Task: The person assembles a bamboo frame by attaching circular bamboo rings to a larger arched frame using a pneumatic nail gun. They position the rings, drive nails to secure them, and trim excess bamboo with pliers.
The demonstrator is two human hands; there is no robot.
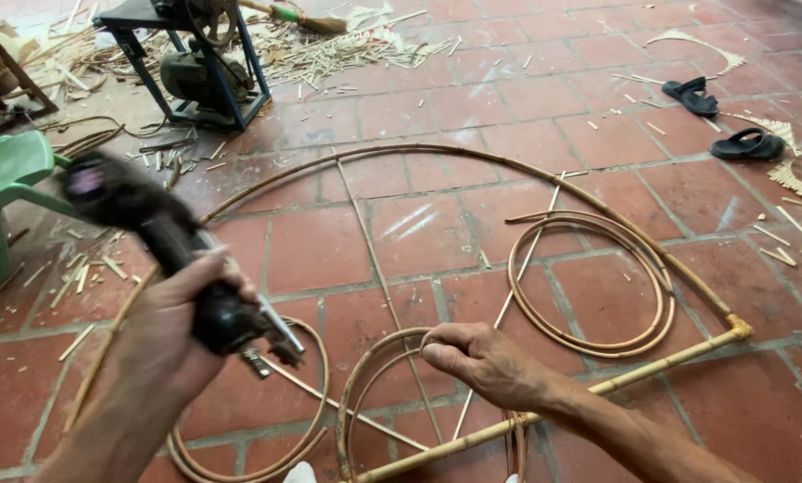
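i note left hand [182, 309] gripping black tool [151, 241], right hand [486, 362] pinching cane ring [392, 376]; risk: ring springs loose if the pinch slips

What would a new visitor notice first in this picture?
Probably the large arched cane frame lying on the red tile floor, with coiled rattan rings inside it. In front, the left hand grips a blurred black power tool, while the right hand holds a smaller rattan loop.
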